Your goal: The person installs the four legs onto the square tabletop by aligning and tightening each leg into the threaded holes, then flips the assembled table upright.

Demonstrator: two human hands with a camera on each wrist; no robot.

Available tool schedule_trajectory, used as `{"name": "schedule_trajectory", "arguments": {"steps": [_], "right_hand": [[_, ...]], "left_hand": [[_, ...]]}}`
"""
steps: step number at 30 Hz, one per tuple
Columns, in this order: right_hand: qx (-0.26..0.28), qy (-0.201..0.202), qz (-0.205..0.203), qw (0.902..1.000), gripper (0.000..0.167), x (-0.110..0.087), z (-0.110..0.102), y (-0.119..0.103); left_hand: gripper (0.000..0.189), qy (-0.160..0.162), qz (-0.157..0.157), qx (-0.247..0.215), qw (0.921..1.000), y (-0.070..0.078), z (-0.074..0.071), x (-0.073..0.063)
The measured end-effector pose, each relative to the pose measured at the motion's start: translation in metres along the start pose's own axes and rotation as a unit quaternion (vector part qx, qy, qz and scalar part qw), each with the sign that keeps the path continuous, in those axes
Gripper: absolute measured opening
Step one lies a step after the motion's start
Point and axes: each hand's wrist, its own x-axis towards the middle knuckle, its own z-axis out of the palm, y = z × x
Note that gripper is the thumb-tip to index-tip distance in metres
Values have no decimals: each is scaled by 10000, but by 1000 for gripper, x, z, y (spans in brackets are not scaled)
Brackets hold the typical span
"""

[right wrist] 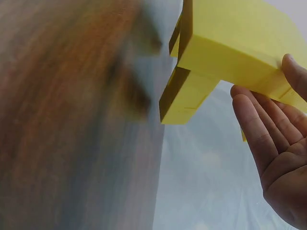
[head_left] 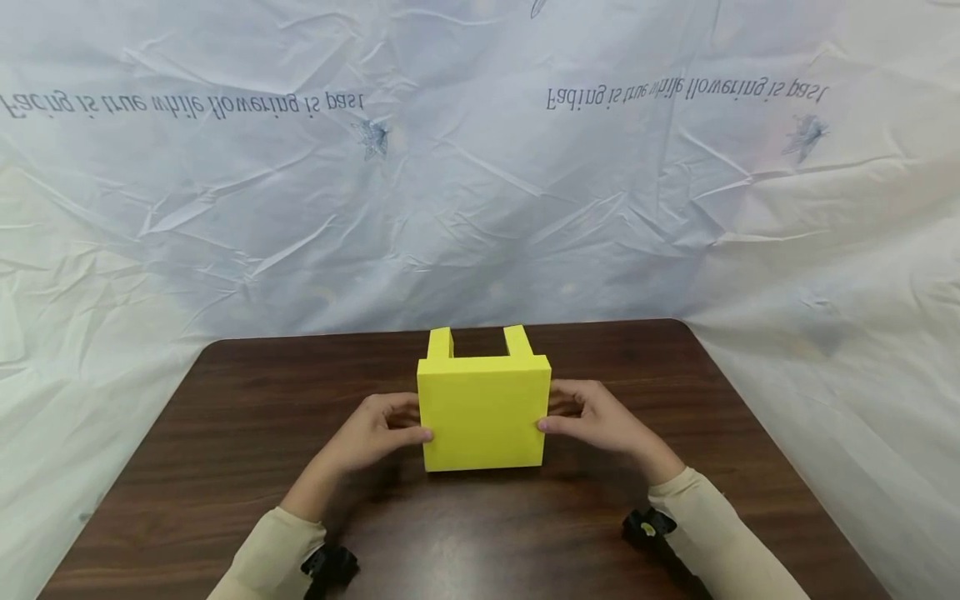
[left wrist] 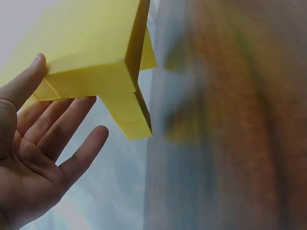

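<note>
A small yellow stool (head_left: 483, 417) is turned on its side in the head view, its flat square seat facing me and its short legs pointing away. My left hand (head_left: 375, 429) grips the seat's left edge, thumb on the top face and fingers behind. At the opposite edge, my right hand (head_left: 603, 421) holds it the same way. Both wrist views show the stool (left wrist: 91, 43) with a gap between it and the tabletop, where blurred reflections of it appear. The lower legs are hidden behind the seat in the head view.
The dark wood-grain table (head_left: 240, 433) has rounded far corners. Behind it and along both sides hangs a wrinkled white sheet (head_left: 465, 200) printed with upside-down lettering. Black straps (head_left: 330, 567) sit at both wrists by the light sleeves.
</note>
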Motion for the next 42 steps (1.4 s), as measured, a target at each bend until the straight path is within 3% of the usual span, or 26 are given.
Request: {"name": "schedule_trajectory", "arguments": {"steps": [5, 10, 18, 22, 28, 33, 38, 42], "right_hand": [[-46, -30, -443, 9990, 40, 4, -7, -2], [25, -117, -631, 9979, 40, 8, -13, -4], [143, -98, -461, 9988, 40, 15, -16, -10], [405, -154, -412, 9982, 39, 20, -18, -11], [778, -67, 15, 9969, 44, 25, -21, -11], [850, 211, 530, 9947, 50, 29, -23, -12], [1241, 298, 902, 9877, 56, 36, -23, -9], [1717, 346, 1100, 9784, 58, 41, -23, -6]], "left_hand": [[42, -133, 163, -81, 9997, 8, -6, 5], [37, -253, 290, -124, 9992, 14, -11, 10], [32, -189, 184, 346, 9991, 22, -19, 11], [34, -139, 101, 141, 9998, 21, -22, 14], [38, -27, -114, -286, 9995, 19, -22, 22], [42, 245, -522, -512, 9970, 18, -21, 28], [42, 525, -934, -954, 9896, 17, -17, 34], [45, 634, -1083, -1247, 9842, 17, -14, 40]]}}
